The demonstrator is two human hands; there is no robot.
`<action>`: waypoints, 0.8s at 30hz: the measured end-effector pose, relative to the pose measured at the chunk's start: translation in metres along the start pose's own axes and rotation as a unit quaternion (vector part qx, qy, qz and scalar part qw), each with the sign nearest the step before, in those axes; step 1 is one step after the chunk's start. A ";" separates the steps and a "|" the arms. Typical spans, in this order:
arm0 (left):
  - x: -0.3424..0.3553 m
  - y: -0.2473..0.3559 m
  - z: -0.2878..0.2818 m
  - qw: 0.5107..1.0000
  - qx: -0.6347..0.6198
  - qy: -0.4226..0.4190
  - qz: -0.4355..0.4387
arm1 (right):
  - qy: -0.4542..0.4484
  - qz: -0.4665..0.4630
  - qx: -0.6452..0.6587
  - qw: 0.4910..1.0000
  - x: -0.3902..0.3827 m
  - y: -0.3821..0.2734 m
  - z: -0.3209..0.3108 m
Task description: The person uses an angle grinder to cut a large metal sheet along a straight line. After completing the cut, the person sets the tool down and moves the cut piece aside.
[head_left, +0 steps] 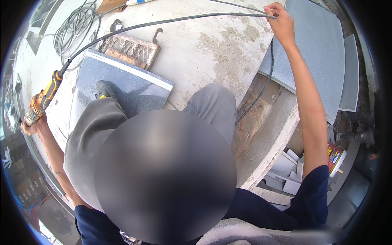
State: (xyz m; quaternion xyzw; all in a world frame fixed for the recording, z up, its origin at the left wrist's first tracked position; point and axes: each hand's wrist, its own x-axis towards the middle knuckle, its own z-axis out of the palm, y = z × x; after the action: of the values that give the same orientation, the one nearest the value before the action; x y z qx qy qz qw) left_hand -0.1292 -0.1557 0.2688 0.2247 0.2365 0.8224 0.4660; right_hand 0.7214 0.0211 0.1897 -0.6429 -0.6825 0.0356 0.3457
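Observation:
At the far left my left hand is closed around the lower end of a yellow and black corded power tool, which looks like an angle grinder; its working end is hard to make out. From its upper end a black power cord arcs across to the upper right. There my right hand, arm stretched out, pinches that cord between thumb and fingers. One shoe rests on a dark grey polished slab with a white strip along its far edge.
Beyond the slab lies a rusty mesh frame with hooks. Coiled cable sits at the upper left. Large grey sheets lie at the right, beside a gap in the pale work surface. Offcuts and a red can are lower right.

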 end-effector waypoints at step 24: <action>-0.058 -0.226 -0.039 0.971 -0.018 0.240 -0.006 | -0.548 -0.165 0.139 0.808 -0.071 -0.348 0.192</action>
State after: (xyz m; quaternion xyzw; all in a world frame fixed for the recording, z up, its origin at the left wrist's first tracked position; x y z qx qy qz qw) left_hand 0.0241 -0.1106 0.0945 0.0111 0.3279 0.8534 0.4050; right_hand 0.3206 -0.0263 0.1859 -0.3389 -0.8422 0.4194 0.0005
